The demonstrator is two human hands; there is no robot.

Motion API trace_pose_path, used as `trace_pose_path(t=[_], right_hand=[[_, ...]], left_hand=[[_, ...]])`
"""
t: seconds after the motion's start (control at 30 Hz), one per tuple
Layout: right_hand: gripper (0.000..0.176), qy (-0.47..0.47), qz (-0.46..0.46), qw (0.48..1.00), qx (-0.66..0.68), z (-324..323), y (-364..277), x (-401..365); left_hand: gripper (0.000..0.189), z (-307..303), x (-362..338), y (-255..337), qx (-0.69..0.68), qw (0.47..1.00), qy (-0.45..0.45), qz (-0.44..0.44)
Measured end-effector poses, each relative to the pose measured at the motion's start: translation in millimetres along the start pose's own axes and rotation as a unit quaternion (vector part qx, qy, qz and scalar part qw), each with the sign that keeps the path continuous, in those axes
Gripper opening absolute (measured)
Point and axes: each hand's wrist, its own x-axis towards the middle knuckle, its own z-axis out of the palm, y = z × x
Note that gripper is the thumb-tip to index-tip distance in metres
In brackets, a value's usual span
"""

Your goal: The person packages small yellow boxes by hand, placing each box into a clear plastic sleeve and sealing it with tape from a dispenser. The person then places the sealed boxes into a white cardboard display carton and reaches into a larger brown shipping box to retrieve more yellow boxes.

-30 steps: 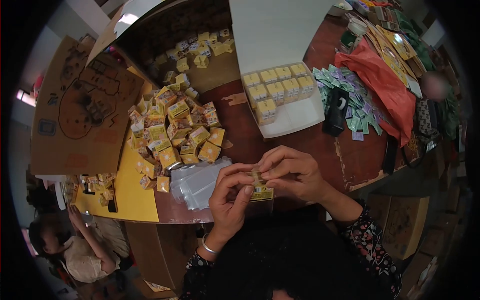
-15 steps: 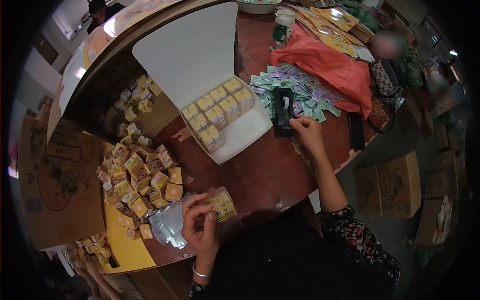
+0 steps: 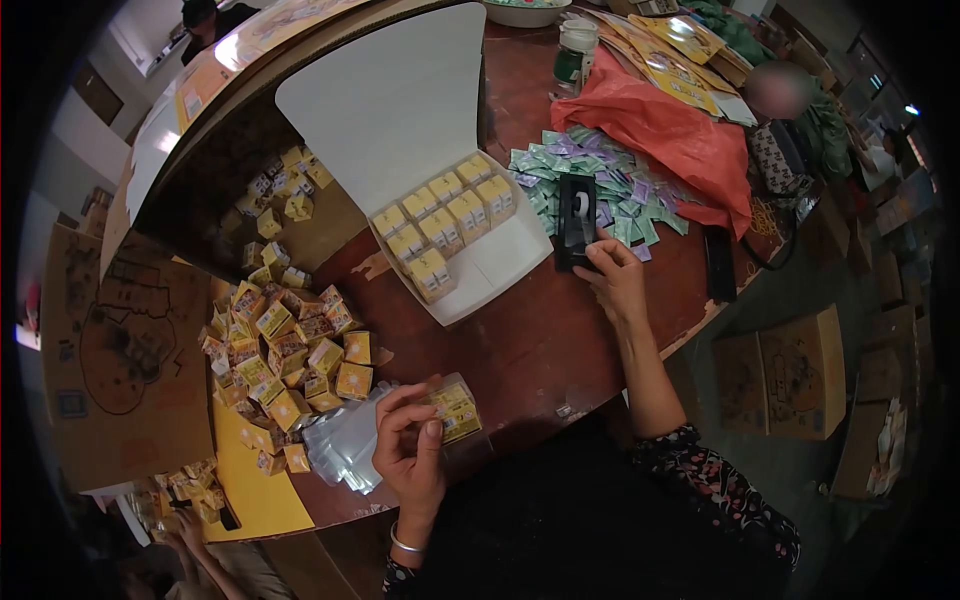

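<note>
My left hand (image 3: 412, 445) holds a small yellow box in a clear wrapper (image 3: 452, 408) near the table's front edge. My right hand (image 3: 614, 277) reaches across the brown table and its fingers rest on the near end of a black tape dispenser (image 3: 575, 221). Beside the left hand lies a stack of clear plastic sleeves (image 3: 345, 447). A heap of loose yellow boxes (image 3: 283, 350) sits to the left. An open white carton (image 3: 470, 262) holds rows of wrapped yellow boxes (image 3: 443, 220).
Green and purple sachets (image 3: 590, 175) and a red plastic bag (image 3: 680, 135) lie beyond the dispenser. A large cardboard box (image 3: 225, 170) with more yellow boxes stands at the back left. Another person sits at the far right; cartons (image 3: 790, 375) stand on the floor.
My right hand left the wrapped box and reached out to the tape dispenser, where it has now drawn slightly nearer. The left hand keeps the box. My view shifted right.
</note>
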Motion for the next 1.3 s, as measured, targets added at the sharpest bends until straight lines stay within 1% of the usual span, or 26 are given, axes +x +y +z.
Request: trace_pose_path(t=[0.1, 0.17, 0.23, 0.33, 0.43, 0.47, 0.53, 0.57, 0.6, 0.63, 0.67, 0.73, 0.77, 0.87, 0.97, 1.07, 1.17, 1.23, 1.3], right_hand=[[0.013, -0.012, -0.045, 0.999, -0.027, 2.0, 5.1, -6.4], [0.013, 0.012, -0.134, 0.975, -0.179, -9.9, 29.4, -3.3], [0.015, 0.047, -0.16, 0.964, -0.208, -9.8, 39.4, -4.7], [0.015, 0.063, -0.179, 0.955, -0.228, -11.6, 46.1, 1.9], [0.014, 0.057, -0.143, 0.959, -0.238, -15.6, 38.1, -2.7], [0.013, 0.058, -0.211, 0.948, -0.231, -22.1, 48.1, 1.3], [0.012, 0.056, -0.205, 0.935, -0.285, -17.5, 27.2, -14.9], [0.009, 0.06, -0.233, 0.922, -0.304, 5.5, 3.1, -35.1], [0.008, -0.021, -0.184, 0.954, -0.234, 23.3, -15.2, -52.4], [0.007, -0.094, -0.131, 0.973, -0.162, 36.6, -31.3, -69.6], [0.006, -0.16, -0.079, 0.98, -0.088, 47.8, -44.8, -86.4], [0.004, -0.246, -0.021, 0.969, -0.023, 79.8, -62.4, -120.8], [0.004, -0.301, 0.003, 0.953, 0.011, 91.1, -67.3, -132.9], [0.007, -0.371, 0.048, 0.927, 0.04, 116.2, -71.0, -153.0], [0.01, -0.382, 0.044, 0.923, 0.024, 128.7, -66.6, -157.1], [0.013, -0.375, 0.013, 0.927, -0.029, 133.7, -65.1, -159.3], [0.015, -0.364, 0.001, 0.931, -0.039, 137.4, -66.0, -159.7], [0.02, -0.348, 0.037, 0.934, -0.074, 138.0, -70.5, -158.3], [0.026, -0.323, -0.004, 0.941, -0.097, 140.5, -69.9, -154.8]], left_hand=[[0.012, -2.5, -2.7, -1.8, 0.006, 1.0, 0.001, -0.025], [0.012, -2.3, -2.1, -1.6, 0.008, 0.999, 0.0, -0.035], [0.012, -0.9, -1.5, 0.4, 0.005, 0.999, 0.001, -0.032], [0.011, -1.1, -0.8, -0.1, 0.005, 1.0, 0.001, -0.023], [0.012, 1.1, 3.5, 5.5, -0.02, 1.0, 0.008, 0.013], [0.012, 0.4, 4.6, 7.1, -0.01, 1.0, 0.007, 0.026], [0.013, -3.9, 7.1, 10.1, 0.017, 0.998, 0.013, 0.051], [0.013, -5.1, 7.7, 9.7, 0.044, 0.996, 0.01, 0.073], [0.013, -5.8, 8.7, 12.6, 0.079, 0.993, 0.011, 0.088], [0.013, -5.5, 10.1, 16.0, 0.114, 0.988, 0.005, 0.101], [0.015, -3.9, 11.6, 18.3, 0.13, 0.984, -0.002, 0.118], [0.018, -0.2, 12.5, 15.2, 0.14, 0.979, -0.003, 0.148], [0.02, 2.0, 12.9, 13.7, 0.143, 0.976, -0.003, 0.164], [0.02, 2.2, 11.3, 14.0, 0.185, 0.962, -0.021, 0.199], [0.034, 2.6, 11.1, 11.2, 0.206, 0.949, -0.022, 0.239], [0.037, 1.5, 9.6, 5.9, 0.232, 0.937, -0.017, 0.26], [0.038, 1.4, 10.1, 5.0, 0.247, 0.929, -0.014, 0.276], [0.037, 0.8, 10.6, 2.3, 0.237, 0.932, -0.013, 0.275], [0.034, 0.6, 12.1, 2.5, 0.225, 0.937, -0.012, 0.266]])
